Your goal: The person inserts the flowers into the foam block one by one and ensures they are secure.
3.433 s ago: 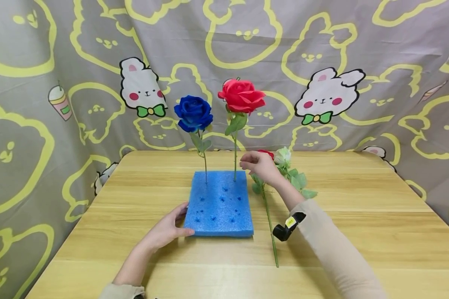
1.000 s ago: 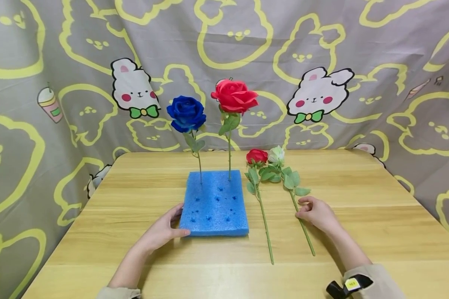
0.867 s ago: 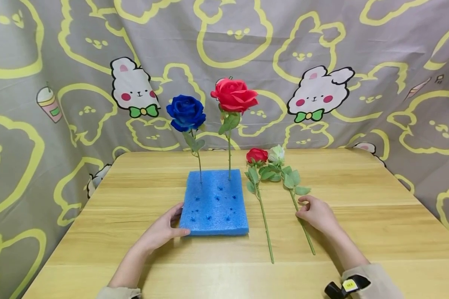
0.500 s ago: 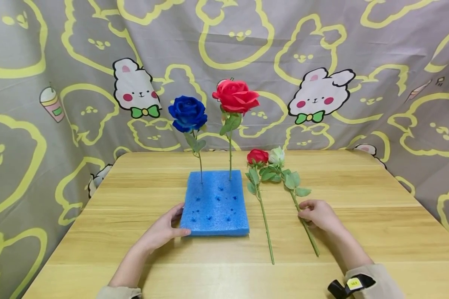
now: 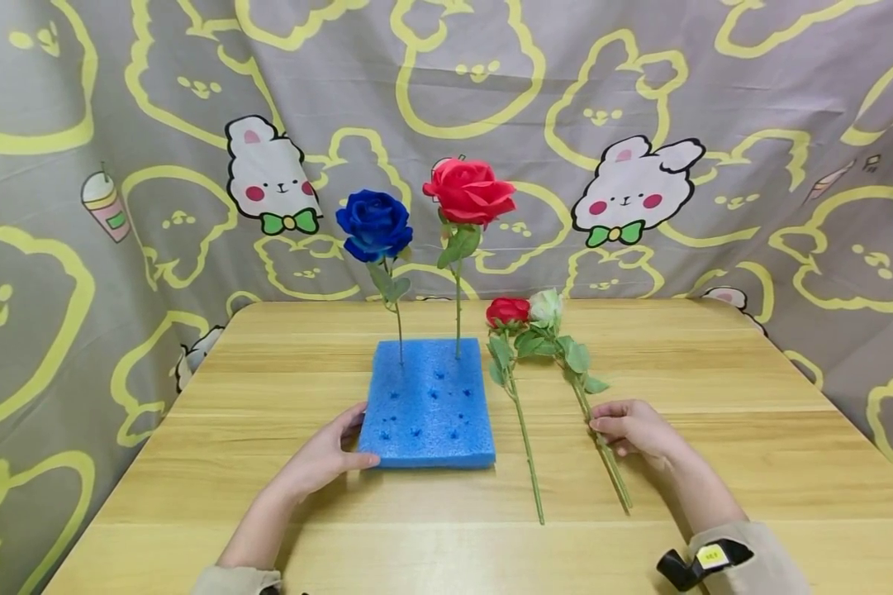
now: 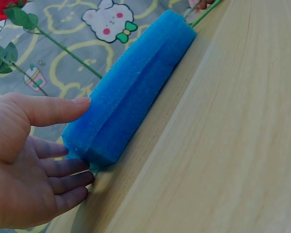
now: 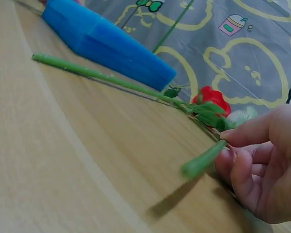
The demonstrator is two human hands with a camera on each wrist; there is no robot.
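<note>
My left hand (image 5: 327, 454) holds the front left corner of a blue foam block (image 5: 427, 405), thumb at the front edge and fingers along the side. A blue rose (image 5: 374, 226) and a larger red rose (image 5: 470, 192) stand upright in the block's back part; several holes mark the rest. My right hand (image 5: 635, 431) pinches the green stem of a white rose (image 5: 545, 307) between thumb and fingers. In the right wrist view, that stem's cut end (image 7: 201, 162) is off the table, its shadow below. A smaller red rose (image 5: 507, 311) lies between block and white rose.
Everything rests on a wooden table (image 5: 268, 388). A grey curtain (image 5: 624, 91) with yellow outlines and rabbit prints hangs behind and at both sides. The red rose's lying stem (image 5: 528, 450) runs toward the front, between the block and my right hand.
My right hand first moved from beside the standing red rose to the white rose's stem. It has since closed on that stem, which has shifted slightly and lifted. My left hand stays on the block.
</note>
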